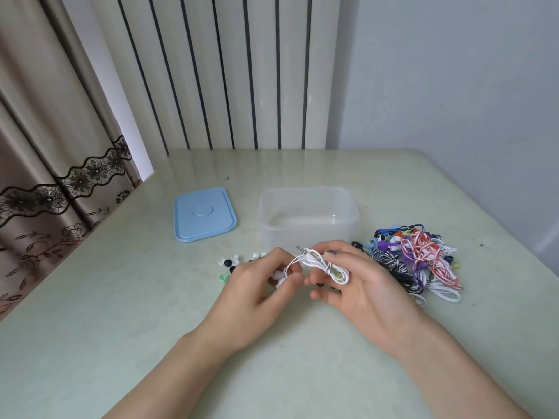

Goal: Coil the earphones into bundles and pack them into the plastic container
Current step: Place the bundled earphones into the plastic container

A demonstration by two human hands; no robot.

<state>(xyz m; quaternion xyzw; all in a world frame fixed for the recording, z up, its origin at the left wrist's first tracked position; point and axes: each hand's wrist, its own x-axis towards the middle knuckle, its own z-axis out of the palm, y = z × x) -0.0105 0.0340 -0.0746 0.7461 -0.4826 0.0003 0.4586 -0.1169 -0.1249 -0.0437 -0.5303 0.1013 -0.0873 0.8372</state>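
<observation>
Currently left hand (262, 285) and right hand (355, 281) both pinch a white earphone (317, 263) coil above the counter (121, 313), just before the open plastic container (308, 219). Container looks empty, though its walls blur; tangled earphone pile (420, 261) lies right, blue lid (204, 214) left.

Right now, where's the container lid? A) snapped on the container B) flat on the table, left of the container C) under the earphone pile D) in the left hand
B: the blue lid lies flat on the table, apart from and left of the open clear container.
</observation>
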